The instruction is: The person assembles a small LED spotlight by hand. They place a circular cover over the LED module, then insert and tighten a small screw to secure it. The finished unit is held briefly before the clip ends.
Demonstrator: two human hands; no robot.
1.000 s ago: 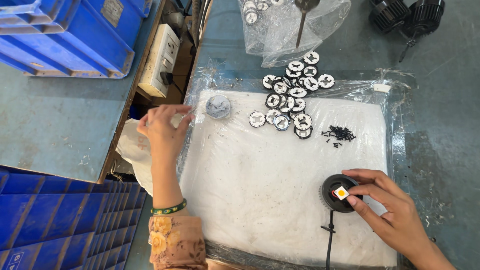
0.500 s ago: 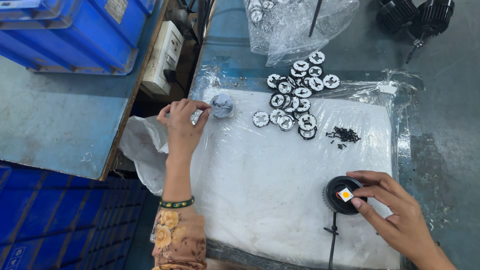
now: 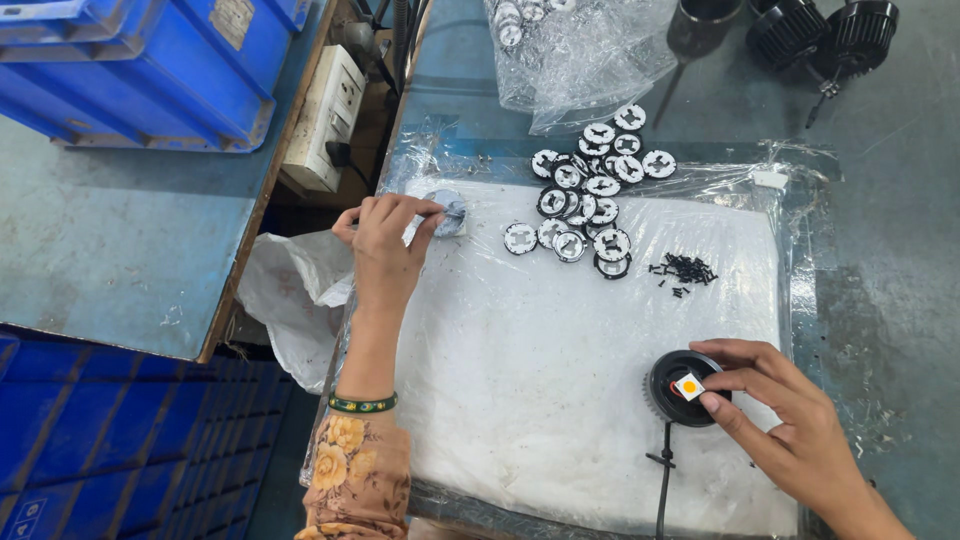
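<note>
My left hand [image 3: 385,245] reaches over the left edge of a white padded mat [image 3: 540,350]. Its fingers are pinched on a thin stick whose tip touches a small round grey dish [image 3: 447,212]. A green bangle and a floral sleeve show at that wrist. My right hand [image 3: 790,420] rests at the mat's near right corner. Thumb and fingers grip a black round housing [image 3: 668,392] with a black cable running toward me. A small square white chip with an orange centre [image 3: 688,386] sits in the housing, just beside my fingertip.
Several round black-and-white discs [image 3: 590,195] lie piled at the mat's far side, with small black screws [image 3: 683,269] to their right. Behind are a clear bag of discs [image 3: 575,55] and black finned parts [image 3: 820,30]. Blue bins [image 3: 150,70], a white switch box [image 3: 325,115] and a white bag [image 3: 285,290] stand left.
My left hand has moved forward and to the right, from the mat's edge onto the small grey dish. My right hand has stayed on the black housing.
</note>
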